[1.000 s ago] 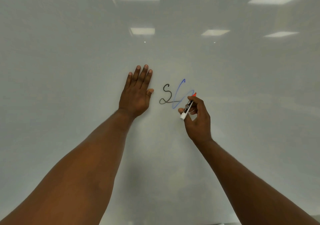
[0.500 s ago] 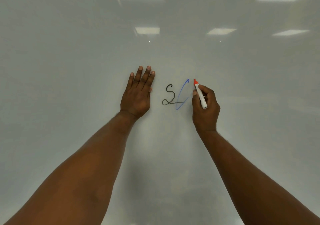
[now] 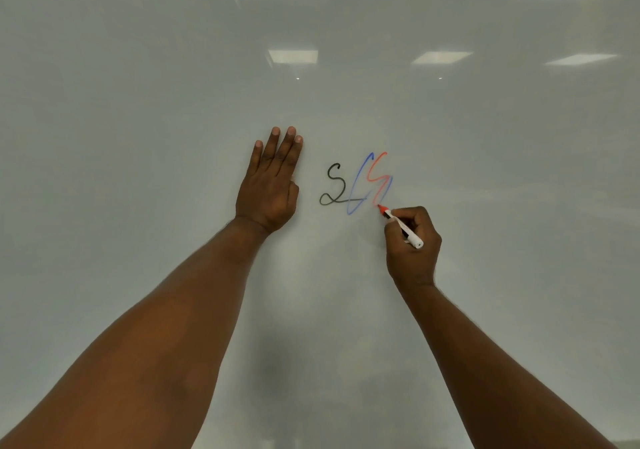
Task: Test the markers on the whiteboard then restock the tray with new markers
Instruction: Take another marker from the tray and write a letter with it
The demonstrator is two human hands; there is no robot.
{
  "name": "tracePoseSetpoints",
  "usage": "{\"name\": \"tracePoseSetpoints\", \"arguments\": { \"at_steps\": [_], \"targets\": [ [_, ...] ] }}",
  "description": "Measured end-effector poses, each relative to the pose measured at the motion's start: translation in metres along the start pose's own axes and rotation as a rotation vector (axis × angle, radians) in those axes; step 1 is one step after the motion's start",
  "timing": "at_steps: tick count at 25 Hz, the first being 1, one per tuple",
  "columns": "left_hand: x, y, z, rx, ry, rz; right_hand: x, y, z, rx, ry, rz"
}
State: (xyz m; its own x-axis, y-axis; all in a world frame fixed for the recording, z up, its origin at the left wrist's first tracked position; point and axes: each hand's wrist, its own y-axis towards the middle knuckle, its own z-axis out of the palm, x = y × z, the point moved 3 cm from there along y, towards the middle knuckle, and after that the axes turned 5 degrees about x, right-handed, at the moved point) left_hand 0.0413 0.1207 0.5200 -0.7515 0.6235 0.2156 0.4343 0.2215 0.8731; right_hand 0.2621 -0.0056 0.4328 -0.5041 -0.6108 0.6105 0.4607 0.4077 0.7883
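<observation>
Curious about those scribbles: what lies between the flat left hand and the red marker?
Head view: three marks on the whiteboard, a black squiggle nearest the left hand, then a blue loop, then a red stroke reaching the red marker's tip.

The whiteboard point(image 3: 138, 143) is a pale, glossy grey-white, shading to a dimmer grey toward its lower middle; brighter white rectangles, the reflected ceiling lights point(image 3: 292, 56), lie across its upper part; three coloured lines mark it; the black scrawl point(image 3: 337, 185), leftmost, is a thin dark looping line; the blue scrawl point(image 3: 360, 171) beside it is pale and partly washed out, deeper at its top; the red scrawl point(image 3: 375, 175) overlaps the blue one, orange-red above and fading to a soft pinkish red below; the marker point(image 3: 415, 239) has a white barrel, a bright red tip point(image 3: 382, 209) and small dark print along its side, too small to read.
</observation>
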Motion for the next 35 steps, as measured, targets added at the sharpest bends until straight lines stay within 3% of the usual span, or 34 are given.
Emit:
{"name": "tracePoseSetpoints", "arguments": {
  "at_steps": [3,11,17,22,25,35],
  "targets": [
    [0.002,0.0,0.001,0.019,-0.033,0.005,-0.01,-0.012,0.003,0.087,-0.082,0.019],
    [0.007,-0.004,-0.002,0.023,-0.195,-0.015,0.004,-0.034,0.009,0.095,-0.007,0.056],
    [0.006,-0.015,-0.02,0.066,-0.44,-0.285,0.016,-0.036,0.003,0.073,0.219,0.199],
    [-0.024,-0.073,-0.031,0.06,-0.384,-0.126,0.028,-0.041,0.0,0.143,0.401,0.359],
    [-0.046,-0.113,-0.029,0.145,-0.343,-0.054,0.03,-0.058,0.004,0.267,0.413,0.436],
    [-0.076,-0.17,-0.041,0.283,-0.334,-0.087,0.027,-0.106,0.006,0.403,0.407,0.57]
  ]
}}
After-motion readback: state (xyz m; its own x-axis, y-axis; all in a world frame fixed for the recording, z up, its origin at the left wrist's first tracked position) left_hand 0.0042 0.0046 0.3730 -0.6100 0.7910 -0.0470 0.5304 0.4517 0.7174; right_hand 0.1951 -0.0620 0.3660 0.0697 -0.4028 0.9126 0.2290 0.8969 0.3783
